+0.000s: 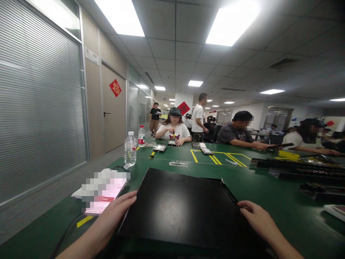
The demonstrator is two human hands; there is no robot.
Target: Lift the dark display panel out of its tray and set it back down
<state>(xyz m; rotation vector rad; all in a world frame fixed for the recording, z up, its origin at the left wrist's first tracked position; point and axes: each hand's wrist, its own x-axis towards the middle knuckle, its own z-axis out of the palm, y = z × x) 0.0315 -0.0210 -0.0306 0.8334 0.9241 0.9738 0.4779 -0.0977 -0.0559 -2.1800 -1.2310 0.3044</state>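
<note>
A flat black panel (183, 205), like a closed laptop or a case lid, lies on the green table (269, 187) right in front of me. My left hand (113, 216) rests against its left edge, fingers together along the side. At the panel's right edge my right hand (256, 219) lies with fingers curled over the corner. Both hands touch the panel on opposite sides; whether they grip it or only rest on it is not visible.
A phone (105, 196) lies left of the panel with a cable running off the table. Two water bottles (130, 148) stand further back left. Black trays (296, 169) lie at right. Several seated people (174, 131) work across the table; others stand behind.
</note>
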